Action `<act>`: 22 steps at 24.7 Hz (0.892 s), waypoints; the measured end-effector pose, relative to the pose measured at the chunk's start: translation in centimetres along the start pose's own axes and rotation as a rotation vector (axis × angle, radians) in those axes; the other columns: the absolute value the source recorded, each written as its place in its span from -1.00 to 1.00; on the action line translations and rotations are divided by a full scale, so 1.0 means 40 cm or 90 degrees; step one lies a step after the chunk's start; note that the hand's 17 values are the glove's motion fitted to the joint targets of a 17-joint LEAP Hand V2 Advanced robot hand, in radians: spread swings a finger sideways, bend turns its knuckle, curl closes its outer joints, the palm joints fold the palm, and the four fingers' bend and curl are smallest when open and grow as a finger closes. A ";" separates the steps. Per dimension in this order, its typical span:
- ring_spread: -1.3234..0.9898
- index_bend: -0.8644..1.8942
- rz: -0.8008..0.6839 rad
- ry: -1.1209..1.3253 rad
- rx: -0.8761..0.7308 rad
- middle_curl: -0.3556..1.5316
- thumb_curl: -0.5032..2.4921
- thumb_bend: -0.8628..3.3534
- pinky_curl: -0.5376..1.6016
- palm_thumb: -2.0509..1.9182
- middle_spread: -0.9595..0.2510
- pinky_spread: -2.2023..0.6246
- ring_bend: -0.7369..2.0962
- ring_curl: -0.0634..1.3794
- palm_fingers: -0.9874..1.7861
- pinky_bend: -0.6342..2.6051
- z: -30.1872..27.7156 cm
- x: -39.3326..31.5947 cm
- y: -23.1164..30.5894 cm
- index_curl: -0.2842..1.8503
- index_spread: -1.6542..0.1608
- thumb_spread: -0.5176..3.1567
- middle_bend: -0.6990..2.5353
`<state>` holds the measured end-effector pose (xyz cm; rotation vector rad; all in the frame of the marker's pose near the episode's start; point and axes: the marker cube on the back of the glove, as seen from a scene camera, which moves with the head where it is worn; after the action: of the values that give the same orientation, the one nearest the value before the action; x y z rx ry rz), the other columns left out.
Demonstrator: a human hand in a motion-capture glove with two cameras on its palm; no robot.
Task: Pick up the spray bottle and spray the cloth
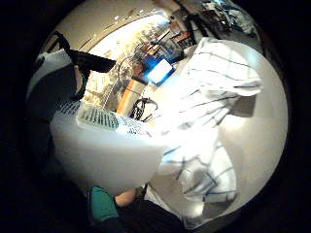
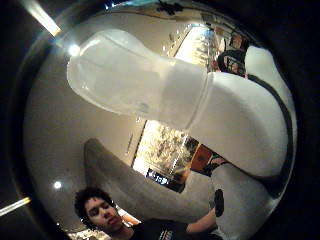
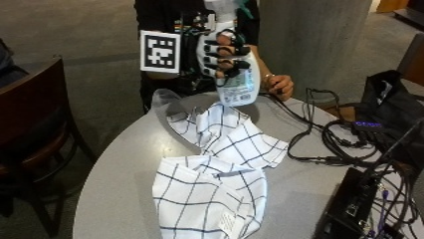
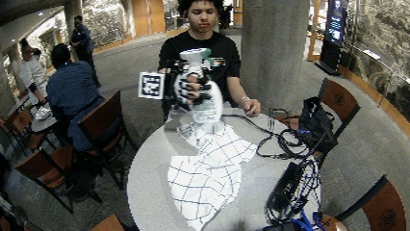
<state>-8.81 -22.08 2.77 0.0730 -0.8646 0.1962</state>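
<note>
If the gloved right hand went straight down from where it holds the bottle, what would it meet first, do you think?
Most likely the cloth: the bottle in the right hand hangs above the cloth's far end on the table, so its base would land there first, though depth is uncertain.

The gloved right hand point(image 3: 222, 57) is raised at chest height, fingers point(image 3: 228, 50) curled in a closed grip. The bare left hand point(image 3: 281, 85) rests low, its fingers loosely bent.
</note>
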 end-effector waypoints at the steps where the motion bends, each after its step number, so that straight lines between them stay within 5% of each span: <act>1: 0.04 -0.20 -0.019 -0.006 -0.002 -0.12 -0.16 -0.61 -0.14 0.54 0.41 0.48 -0.24 -0.36 0.60 -0.39 0.042 0.007 0.010 -0.19 0.64 -0.59 -0.43; 11: 0.05 -0.23 -0.058 -0.015 -0.125 -0.13 -0.16 -0.61 -0.13 0.55 0.42 0.49 -0.24 -0.35 0.57 -0.38 0.327 0.122 0.117 -0.19 0.64 -0.55 -0.45; 22: 0.06 -0.24 -0.070 0.006 -0.173 -0.13 -0.19 -0.61 -0.14 0.54 0.43 0.50 -0.23 -0.35 0.56 -0.41 0.392 0.174 0.160 -0.21 0.64 -0.48 -0.45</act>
<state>-17.43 -17.07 18.11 -0.1344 -0.8682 -0.0253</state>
